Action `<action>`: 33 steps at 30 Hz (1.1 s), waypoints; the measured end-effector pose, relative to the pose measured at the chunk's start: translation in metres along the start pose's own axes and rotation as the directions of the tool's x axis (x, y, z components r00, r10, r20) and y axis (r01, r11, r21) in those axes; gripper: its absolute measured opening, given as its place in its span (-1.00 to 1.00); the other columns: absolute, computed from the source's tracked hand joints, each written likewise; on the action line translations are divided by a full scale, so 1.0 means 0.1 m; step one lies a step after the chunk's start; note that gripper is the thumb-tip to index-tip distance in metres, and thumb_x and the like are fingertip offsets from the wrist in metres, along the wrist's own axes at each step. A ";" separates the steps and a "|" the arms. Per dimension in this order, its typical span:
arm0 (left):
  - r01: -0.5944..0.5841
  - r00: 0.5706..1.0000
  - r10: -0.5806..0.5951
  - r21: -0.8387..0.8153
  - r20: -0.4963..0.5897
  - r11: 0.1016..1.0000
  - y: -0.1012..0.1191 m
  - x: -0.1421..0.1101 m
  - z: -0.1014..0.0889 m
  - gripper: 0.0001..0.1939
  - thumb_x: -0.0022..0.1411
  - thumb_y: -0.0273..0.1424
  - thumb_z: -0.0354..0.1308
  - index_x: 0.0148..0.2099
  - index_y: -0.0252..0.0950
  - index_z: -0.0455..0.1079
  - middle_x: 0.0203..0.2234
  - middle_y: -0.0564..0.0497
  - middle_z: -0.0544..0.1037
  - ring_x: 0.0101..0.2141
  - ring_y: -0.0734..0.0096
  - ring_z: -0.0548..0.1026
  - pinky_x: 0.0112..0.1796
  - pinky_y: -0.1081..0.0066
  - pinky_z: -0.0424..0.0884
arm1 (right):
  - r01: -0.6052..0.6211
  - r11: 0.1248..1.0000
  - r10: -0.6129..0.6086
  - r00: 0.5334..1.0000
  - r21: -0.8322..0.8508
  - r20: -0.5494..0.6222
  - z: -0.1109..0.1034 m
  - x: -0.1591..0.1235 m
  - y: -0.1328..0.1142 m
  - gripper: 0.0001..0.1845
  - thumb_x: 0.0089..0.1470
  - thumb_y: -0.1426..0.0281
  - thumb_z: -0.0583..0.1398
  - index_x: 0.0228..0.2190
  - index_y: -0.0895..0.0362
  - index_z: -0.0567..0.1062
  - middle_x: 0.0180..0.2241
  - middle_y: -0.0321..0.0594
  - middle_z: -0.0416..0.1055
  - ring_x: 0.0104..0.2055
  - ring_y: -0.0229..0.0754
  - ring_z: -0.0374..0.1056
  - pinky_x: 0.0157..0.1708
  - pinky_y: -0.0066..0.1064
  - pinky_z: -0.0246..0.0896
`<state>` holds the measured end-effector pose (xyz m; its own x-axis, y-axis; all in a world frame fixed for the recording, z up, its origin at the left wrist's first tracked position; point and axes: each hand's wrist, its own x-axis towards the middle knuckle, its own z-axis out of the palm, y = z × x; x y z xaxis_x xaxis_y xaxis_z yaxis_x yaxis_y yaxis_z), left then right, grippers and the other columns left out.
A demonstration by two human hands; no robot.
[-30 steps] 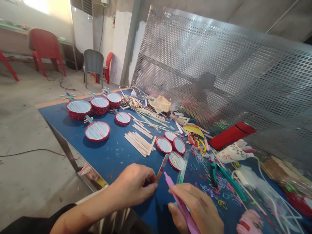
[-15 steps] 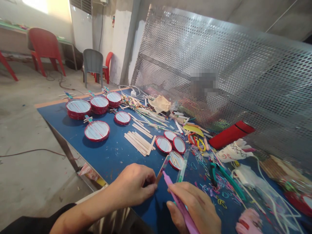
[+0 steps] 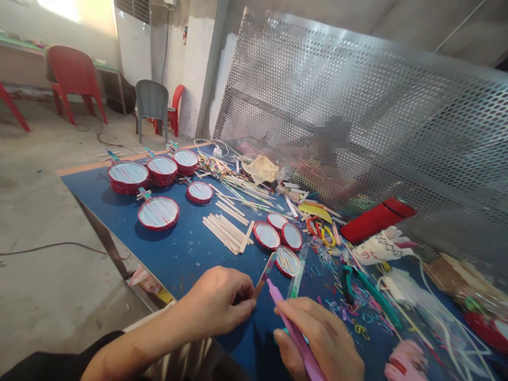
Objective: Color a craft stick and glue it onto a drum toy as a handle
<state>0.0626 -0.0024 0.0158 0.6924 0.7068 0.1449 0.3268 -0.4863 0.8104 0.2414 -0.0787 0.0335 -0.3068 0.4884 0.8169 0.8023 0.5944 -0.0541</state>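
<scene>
My left hand [image 3: 226, 301] pinches the lower end of a wooden craft stick [image 3: 264, 276], whose upper part is coloured teal and purple. In my right hand [image 3: 321, 338] is a purple marker pen [image 3: 297, 336], its tip at the coloured part of the stick; whether it touches I cannot tell. Just beyond the stick lies a small red-rimmed disc [image 3: 286, 261] with short sticks on it, beside a clear ruler [image 3: 298, 272]. Three more small red-rimmed discs [image 3: 266, 235] sit together behind it. Plain craft sticks [image 3: 224, 233] lie in a row to the left.
Several larger red-rimmed round pieces with stick handles [image 3: 157, 213] stand on the blue table [image 3: 190, 264] at left. To the right are green-handled pliers [image 3: 373, 296], scattered rubber bands [image 3: 349, 315], a paper cup [image 3: 379, 248] and a red flask [image 3: 377, 218]. A perforated metal panel [image 3: 357, 79] rises behind.
My right hand and the marker have shifted very slightly to the right. My left hand and the craft stick stay where they were.
</scene>
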 end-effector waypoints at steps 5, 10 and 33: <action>0.003 1.000 -0.003 0.016 0.014 1.000 0.00 0.00 0.00 -0.88 0.11 -0.51 0.13 -0.42 -0.30 0.47 -0.62 0.14 0.44 -0.59 0.54 0.31 -0.53 0.57 0.13 | 0.027 1.000 -0.027 1.000 0.005 -0.008 0.00 0.00 0.01 -0.79 0.06 0.44 0.17 -0.22 0.18 0.49 -0.45 -0.27 0.51 -0.44 -0.31 0.46 -0.36 -0.55 0.38; 0.001 1.000 -0.001 0.020 0.014 1.000 0.01 0.01 -0.01 -0.88 0.10 -0.51 0.12 -0.43 -0.30 0.47 -0.61 0.13 0.46 -0.58 0.54 0.32 -0.53 0.57 0.13 | 0.016 1.000 -0.016 1.000 -0.005 -0.005 0.01 -0.01 -0.01 -0.81 0.09 0.44 0.16 -0.23 0.22 0.49 -0.44 -0.24 0.50 -0.42 -0.31 0.46 -0.31 -0.55 0.38; -0.013 1.000 0.013 0.006 0.007 1.000 -0.02 -0.01 0.01 -0.87 0.11 -0.51 0.10 -0.44 -0.31 0.44 -0.62 0.12 0.43 -0.58 0.54 0.30 -0.52 0.57 0.12 | -0.027 0.999 0.026 0.999 -0.032 -0.024 0.03 -0.03 -0.01 -0.78 0.10 0.37 0.14 -0.21 0.09 0.51 -0.48 -0.27 0.52 -0.47 -0.27 0.46 -0.36 -0.51 0.39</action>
<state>0.0620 -0.0022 0.0135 0.7009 0.6969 0.1516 0.3213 -0.4983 0.8053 0.2401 -0.0788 0.0290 -0.2737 0.4886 0.8285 0.8262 0.5604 -0.0575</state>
